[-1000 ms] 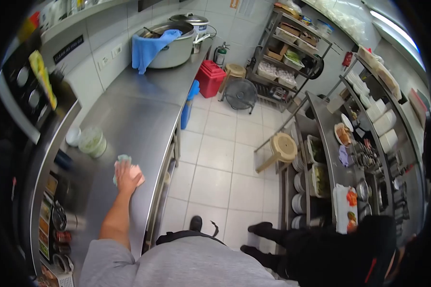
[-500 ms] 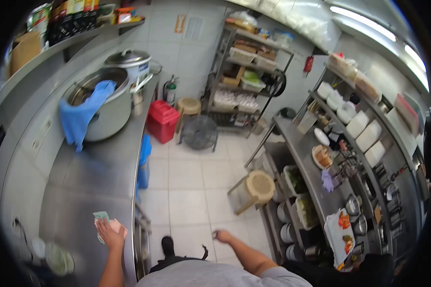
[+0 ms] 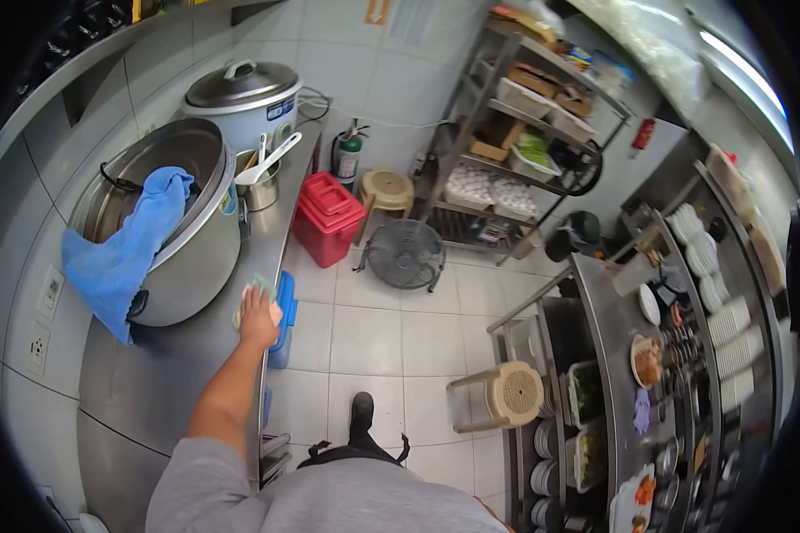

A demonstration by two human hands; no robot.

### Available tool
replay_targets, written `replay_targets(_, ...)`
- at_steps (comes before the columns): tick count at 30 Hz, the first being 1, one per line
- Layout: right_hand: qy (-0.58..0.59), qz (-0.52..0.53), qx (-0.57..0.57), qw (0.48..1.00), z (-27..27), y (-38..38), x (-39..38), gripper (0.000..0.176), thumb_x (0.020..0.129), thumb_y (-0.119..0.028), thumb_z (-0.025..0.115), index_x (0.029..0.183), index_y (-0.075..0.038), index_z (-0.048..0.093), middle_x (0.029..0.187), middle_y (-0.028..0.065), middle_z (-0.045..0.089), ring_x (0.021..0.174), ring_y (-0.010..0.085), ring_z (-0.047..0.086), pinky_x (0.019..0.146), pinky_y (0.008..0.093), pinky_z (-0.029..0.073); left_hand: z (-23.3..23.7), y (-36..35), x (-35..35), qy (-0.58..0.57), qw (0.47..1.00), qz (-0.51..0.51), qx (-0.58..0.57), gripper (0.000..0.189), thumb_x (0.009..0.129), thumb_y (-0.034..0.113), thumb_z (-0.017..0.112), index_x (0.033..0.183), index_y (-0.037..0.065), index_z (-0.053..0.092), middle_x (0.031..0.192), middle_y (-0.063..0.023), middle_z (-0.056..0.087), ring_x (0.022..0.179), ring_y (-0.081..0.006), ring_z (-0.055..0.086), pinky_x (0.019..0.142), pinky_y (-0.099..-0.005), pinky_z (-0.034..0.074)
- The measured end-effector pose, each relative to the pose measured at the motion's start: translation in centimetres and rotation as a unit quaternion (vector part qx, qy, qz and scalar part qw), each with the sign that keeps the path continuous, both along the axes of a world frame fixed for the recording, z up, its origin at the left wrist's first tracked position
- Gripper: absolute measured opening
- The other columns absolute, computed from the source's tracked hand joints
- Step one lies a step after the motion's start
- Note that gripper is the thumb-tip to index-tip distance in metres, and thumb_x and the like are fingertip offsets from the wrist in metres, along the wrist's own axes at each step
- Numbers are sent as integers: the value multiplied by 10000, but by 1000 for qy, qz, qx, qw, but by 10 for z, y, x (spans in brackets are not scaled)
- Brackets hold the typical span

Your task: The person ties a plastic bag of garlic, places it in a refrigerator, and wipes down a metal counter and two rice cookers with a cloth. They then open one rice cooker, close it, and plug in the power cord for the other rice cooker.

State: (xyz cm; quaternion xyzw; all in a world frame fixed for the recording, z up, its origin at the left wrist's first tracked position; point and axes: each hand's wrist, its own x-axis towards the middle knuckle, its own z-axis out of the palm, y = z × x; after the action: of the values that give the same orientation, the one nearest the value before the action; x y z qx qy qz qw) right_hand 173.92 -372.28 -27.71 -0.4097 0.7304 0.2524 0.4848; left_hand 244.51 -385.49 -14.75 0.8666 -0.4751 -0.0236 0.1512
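My left hand [image 3: 258,318] lies flat on a small pink and green cloth [image 3: 262,290], pressing it onto the steel counter [image 3: 164,377] near its front edge. The hand is just right of a big steel pot [image 3: 173,235] with a blue towel [image 3: 120,258] draped over its rim. My right hand is out of sight.
A rice cooker [image 3: 244,102] and a small container with a ladle [image 3: 262,178] stand further along the counter. On the tiled floor are a red bin [image 3: 329,218], a fan [image 3: 406,255], two stools [image 3: 507,395] and a blue tub [image 3: 283,324]. Shelves [image 3: 516,133] and a second counter [image 3: 631,355] stand to the right.
My left hand has slid the cloth further along the counter, up to the big pot. My right arm, seen half a second ago, has dropped out of view.
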Motion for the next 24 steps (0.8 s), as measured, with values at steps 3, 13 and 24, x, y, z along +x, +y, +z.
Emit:
replay_targets(3,-24,94,-2,995,-35,-87,16,317,883,-314,600,1070,-64,650,1000,125,681,753,272,678,661,408,553,-2,-65,30,8,1000,17,-12,893,634,150,759,1412,34,337,1488,-188,273,1424,-346,158,1177,-398,124)
replay_targets(13,-110,413,-335,839,-32,-541,251,318,786,-296,654,996,-59,678,862,142,680,822,309,650,755,395,519,-16,-241,115,-36,999,-1,-15,708,781,143,662,1406,25,351,1491,-175,275,1420,-330,186,1166,-399,166)
replay_targets(24,-211,354,-97,906,15,-663,434,338,842,-217,663,1129,-40,638,830,80,694,683,145,650,570,300,519,-14,-457,229,51,973,192,-122,812,772,419,677,1371,-38,376,1438,-249,343,1403,-378,203,1166,-440,136)
